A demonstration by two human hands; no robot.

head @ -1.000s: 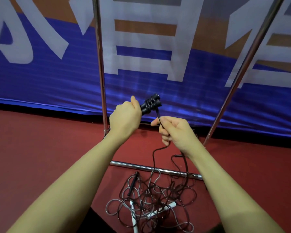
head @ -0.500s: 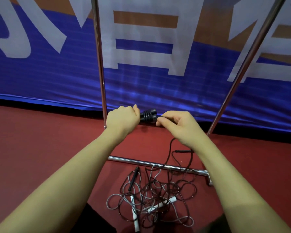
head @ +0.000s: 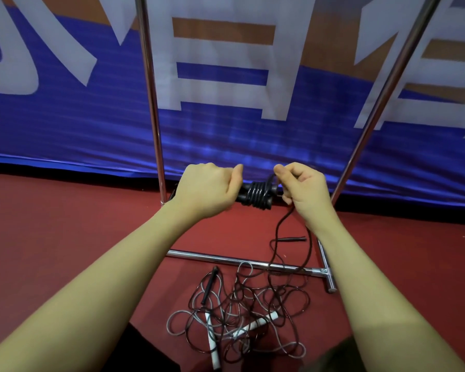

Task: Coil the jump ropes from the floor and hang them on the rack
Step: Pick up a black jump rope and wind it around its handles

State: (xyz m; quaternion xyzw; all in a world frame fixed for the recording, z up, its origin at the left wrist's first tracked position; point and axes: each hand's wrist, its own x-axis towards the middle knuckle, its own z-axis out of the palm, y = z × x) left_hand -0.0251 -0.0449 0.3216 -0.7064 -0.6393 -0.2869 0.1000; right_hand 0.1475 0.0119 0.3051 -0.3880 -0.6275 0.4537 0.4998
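Note:
My left hand (head: 208, 190) grips the black handles of a jump rope (head: 257, 196), held level, with several turns of dark cord wound round them. My right hand (head: 304, 190) pinches the cord just right of the bundle. The loose cord (head: 275, 242) trails from that hand down to the floor. A tangle of dark and grey-white ropes (head: 236, 310) lies on the red floor below, with a black handle (head: 208, 285) and two white handles (head: 255, 324) in it. The chrome rack (head: 153, 103) stands just behind my hands.
The rack's base bar (head: 226, 259) crosses the floor in front of the tangle and ends in a T-foot (head: 326, 275) at the right. Its right upright (head: 387, 92) slants up. A blue, white and brown banner (head: 65, 116) covers the wall behind.
My right hand has carried the cord round the handles, from below the bundle to its right end, adding turns. Both hands have dropped slightly and the bundle now lies level.

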